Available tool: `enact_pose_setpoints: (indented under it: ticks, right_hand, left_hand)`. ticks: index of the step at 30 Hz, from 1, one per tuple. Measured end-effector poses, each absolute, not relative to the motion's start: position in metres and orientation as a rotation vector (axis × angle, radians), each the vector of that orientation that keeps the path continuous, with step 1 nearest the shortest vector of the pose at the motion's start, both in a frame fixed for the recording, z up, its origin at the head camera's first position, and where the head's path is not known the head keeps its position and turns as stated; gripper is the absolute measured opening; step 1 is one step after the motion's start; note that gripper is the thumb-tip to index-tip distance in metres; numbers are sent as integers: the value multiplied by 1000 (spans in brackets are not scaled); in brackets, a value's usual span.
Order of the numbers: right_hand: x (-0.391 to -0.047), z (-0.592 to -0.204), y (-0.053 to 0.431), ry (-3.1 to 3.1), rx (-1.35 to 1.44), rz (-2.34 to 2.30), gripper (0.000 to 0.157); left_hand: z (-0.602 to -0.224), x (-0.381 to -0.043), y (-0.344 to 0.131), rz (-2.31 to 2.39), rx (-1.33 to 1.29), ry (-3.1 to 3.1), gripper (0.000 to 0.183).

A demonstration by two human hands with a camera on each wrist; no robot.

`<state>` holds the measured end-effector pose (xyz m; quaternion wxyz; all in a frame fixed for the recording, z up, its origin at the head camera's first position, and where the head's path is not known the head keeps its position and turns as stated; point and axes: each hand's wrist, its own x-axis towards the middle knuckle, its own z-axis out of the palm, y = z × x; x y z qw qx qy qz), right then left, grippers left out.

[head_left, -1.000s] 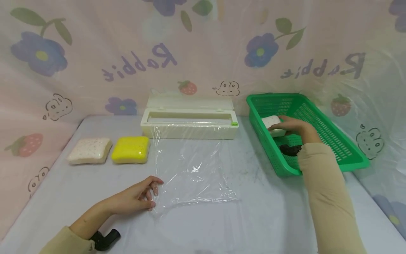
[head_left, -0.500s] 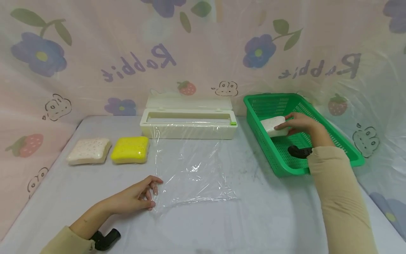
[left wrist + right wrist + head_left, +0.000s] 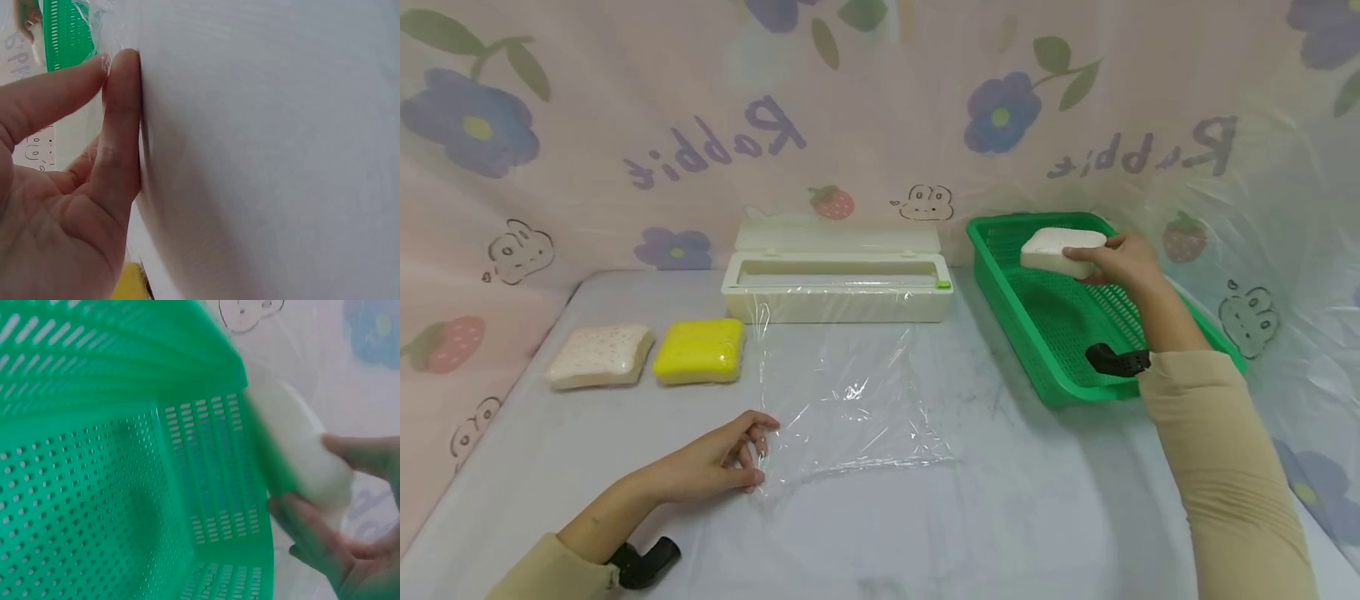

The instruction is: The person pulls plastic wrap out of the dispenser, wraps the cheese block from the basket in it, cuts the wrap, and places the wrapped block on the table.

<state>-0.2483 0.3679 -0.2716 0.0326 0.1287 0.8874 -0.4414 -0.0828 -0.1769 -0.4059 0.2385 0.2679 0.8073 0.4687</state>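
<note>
My right hand (image 3: 1123,265) grips a white speckled sponge (image 3: 1052,252) just above the green basket (image 3: 1051,392). In the right wrist view the sponge (image 3: 303,440) is blurred, thumb on one side and fingers on the other. A sheet of clear cling film (image 3: 850,392) runs from the white dispenser box (image 3: 838,306) toward me across the table. At the film's near left corner, my left hand (image 3: 707,458) pinches it between thumb and finger. The left wrist view shows that hand (image 3: 75,162) with its fingertips meeting at the film and a finger lying along the tabletop.
Left of the dispenser lie a film-wrapped pale speckled sponge (image 3: 600,357) and a wrapped yellow sponge (image 3: 700,352). The dispenser's lid (image 3: 838,240) stands raised, a small green cutter (image 3: 943,284) at its right end. A patterned curtain (image 3: 865,108) hangs behind and beside the table.
My right hand has lifted the white sponge from inside the basket to above its rim. The left hand stays at the film's corner. The head view has shifted slightly.
</note>
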Motion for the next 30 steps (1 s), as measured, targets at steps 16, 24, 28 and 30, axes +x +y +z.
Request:
enact_pose_setpoints:
  ticks: [16,24,28,30]
  right_hand:
    - [-223,-255,314,2770,156,-1883,79]
    - [-217,-261,290,2865,9,-1796,44]
    - [-211,-265,276,2885,-14,-1760,44]
    - [-209,-267,268,2892,-55,-1728,46]
  left_hand:
    - [-405,-82,-176,1283,693,2210,59]
    - [-404,-82,-175,1298,669,2203,60]
    - [-403,-82,-174,1301,669,2207,60]
    - [-403,-82,-174,1308,665,2198,60]
